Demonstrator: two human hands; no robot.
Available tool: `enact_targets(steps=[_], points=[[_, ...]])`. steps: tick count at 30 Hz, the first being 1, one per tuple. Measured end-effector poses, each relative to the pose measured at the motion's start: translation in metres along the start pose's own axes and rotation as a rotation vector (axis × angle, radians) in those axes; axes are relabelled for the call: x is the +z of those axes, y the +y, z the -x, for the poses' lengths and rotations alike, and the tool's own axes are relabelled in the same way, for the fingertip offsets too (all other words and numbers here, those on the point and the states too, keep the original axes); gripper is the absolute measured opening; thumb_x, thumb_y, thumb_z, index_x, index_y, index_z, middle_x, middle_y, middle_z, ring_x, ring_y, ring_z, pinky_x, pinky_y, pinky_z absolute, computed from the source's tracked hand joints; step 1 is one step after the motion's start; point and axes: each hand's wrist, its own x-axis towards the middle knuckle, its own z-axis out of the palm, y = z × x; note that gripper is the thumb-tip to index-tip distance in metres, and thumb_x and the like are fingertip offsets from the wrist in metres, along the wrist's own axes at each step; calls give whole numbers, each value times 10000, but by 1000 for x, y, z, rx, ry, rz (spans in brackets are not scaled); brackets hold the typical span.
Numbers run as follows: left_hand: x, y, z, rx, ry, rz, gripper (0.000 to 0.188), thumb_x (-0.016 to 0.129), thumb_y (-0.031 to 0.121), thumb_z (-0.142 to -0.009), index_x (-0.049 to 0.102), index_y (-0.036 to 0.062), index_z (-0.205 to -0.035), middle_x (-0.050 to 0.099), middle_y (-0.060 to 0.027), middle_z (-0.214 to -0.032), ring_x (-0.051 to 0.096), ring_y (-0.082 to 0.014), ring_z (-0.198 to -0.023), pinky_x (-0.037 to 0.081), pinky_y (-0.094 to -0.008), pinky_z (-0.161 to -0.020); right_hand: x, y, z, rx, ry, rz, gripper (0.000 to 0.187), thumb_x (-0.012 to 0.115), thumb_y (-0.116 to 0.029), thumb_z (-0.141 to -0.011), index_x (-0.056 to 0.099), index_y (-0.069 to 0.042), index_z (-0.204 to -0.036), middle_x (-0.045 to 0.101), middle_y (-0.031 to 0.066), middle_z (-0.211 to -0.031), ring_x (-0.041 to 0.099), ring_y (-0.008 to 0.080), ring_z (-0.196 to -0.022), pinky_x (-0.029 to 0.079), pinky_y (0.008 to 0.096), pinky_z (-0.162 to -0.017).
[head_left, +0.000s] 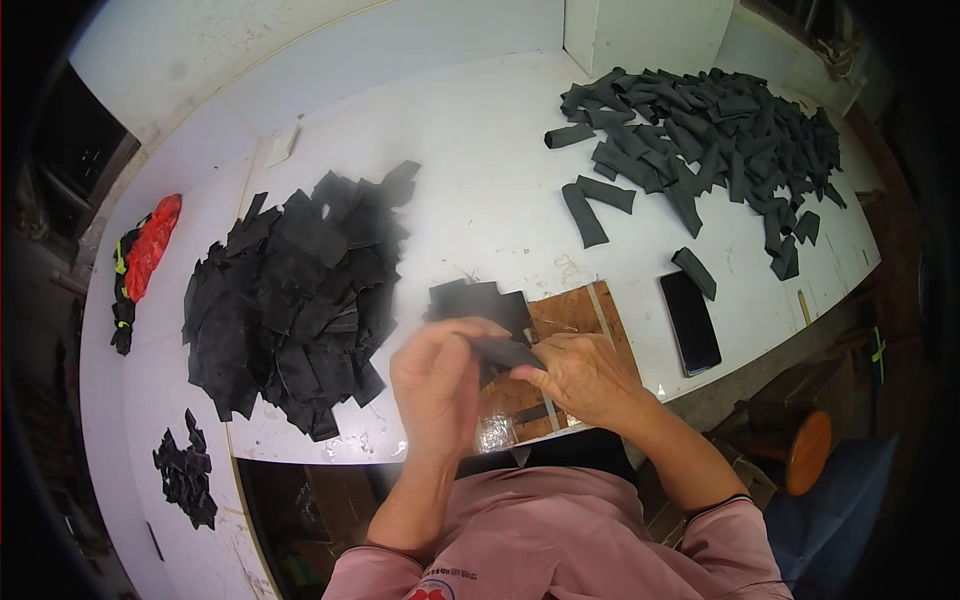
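Between my two hands, over the front of the white table, is a dark grey fabric piece [507,352]. My left hand [440,375] pinches its left end, and my right hand [585,378] grips its right end with the thumb along the lower edge. Under them lies a brown board [585,312] with strips of tape across it. Several flat black fabric pieces [465,298] lie at the board's left side, partly hidden by my hands. To the left spreads a large heap of flat black fabric pieces [300,290].
A pile of folded dark grey fabric tubes [700,140] covers the far right of the table [470,150]. Right of the board lies a black phone [690,325] with one tube on its top end. At far left are a red plastic bag [157,245] and small black scraps [185,472].
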Motion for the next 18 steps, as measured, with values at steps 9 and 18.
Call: enact_targets(steps=[9, 18], points=[[7, 14, -4, 42, -103, -350, 199, 614, 132, -803, 591, -48, -883, 623, -164, -834, 600, -225, -748, 478, -325, -720, -7, -2, 0, -44, 46, -11, 282, 629, -260, -748, 534, -24, -627, 538, 122, -616, 559, 292, -628, 438, 381, -550], [2, 11, -5, 48, -184, -380, 164, 645, 80, -763, 618, -44, -866, 631, -209, -838, 633, -273, -777, 509, -338, -716, 11, 9, 4, -53, 84, -96, 251, 640, -256, -731, 549, -26, -686, 555, 122, -634, 565, 293, -621, 446, 383, -553]])
